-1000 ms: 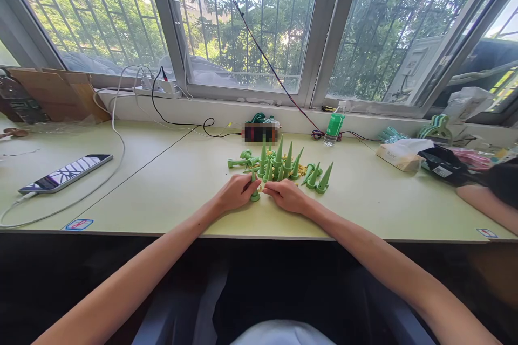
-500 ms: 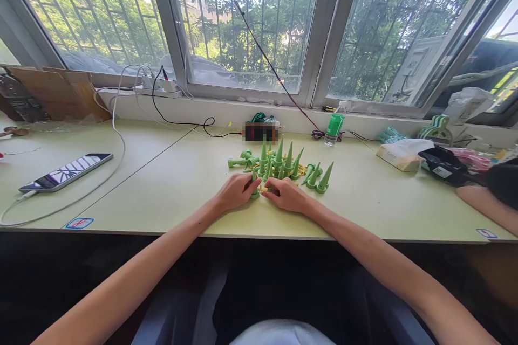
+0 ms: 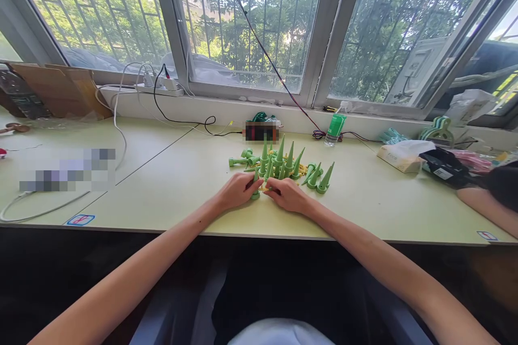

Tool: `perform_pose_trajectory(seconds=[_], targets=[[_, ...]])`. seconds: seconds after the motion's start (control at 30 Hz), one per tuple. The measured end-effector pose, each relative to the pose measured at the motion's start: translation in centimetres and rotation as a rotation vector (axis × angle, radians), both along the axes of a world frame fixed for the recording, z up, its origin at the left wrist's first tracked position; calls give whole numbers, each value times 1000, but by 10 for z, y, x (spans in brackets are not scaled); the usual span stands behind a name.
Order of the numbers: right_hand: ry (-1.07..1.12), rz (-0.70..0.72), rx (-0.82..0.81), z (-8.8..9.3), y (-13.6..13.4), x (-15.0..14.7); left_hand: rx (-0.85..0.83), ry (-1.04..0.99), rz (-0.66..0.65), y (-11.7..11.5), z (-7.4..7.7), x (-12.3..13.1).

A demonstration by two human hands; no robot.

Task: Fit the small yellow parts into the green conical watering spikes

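Note:
A cluster of green plastic cones point(image 3: 283, 164) stands on the pale green table point(image 3: 170, 183), with small yellow pieces point(image 3: 301, 171) scattered among them. My left hand point(image 3: 237, 192) is closed around the base of one upright green cone point(image 3: 255, 186) at the near edge of the cluster. My right hand point(image 3: 289, 194) rests right beside it, fingers pinched on a small yellow piece point(image 3: 265, 188) next to that cone. The two hands almost touch.
A green water bottle point(image 3: 335, 125) stands by the window sill. A blurred flat device point(image 3: 67, 170) with a white cable lies at left. A tissue pack point(image 3: 399, 155) and a black packet point(image 3: 443, 168) lie at right, beside another person's arm point(image 3: 485, 207).
My right hand has closed in slightly toward the cone held by my left hand. The view has shifted a little; otherwise nothing moved.

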State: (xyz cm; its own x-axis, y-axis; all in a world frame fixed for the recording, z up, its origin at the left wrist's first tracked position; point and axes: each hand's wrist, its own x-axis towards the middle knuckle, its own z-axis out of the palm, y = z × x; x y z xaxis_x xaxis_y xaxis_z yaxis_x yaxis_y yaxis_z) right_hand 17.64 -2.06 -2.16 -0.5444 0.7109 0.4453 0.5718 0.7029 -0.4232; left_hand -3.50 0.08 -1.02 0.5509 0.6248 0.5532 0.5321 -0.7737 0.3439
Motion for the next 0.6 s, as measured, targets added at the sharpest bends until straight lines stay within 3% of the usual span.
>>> perform_pose_trajectory(seconds=[0.6], targets=[[-52,-62,0,0,0,-1,-32,8,7,1,-2,0]])
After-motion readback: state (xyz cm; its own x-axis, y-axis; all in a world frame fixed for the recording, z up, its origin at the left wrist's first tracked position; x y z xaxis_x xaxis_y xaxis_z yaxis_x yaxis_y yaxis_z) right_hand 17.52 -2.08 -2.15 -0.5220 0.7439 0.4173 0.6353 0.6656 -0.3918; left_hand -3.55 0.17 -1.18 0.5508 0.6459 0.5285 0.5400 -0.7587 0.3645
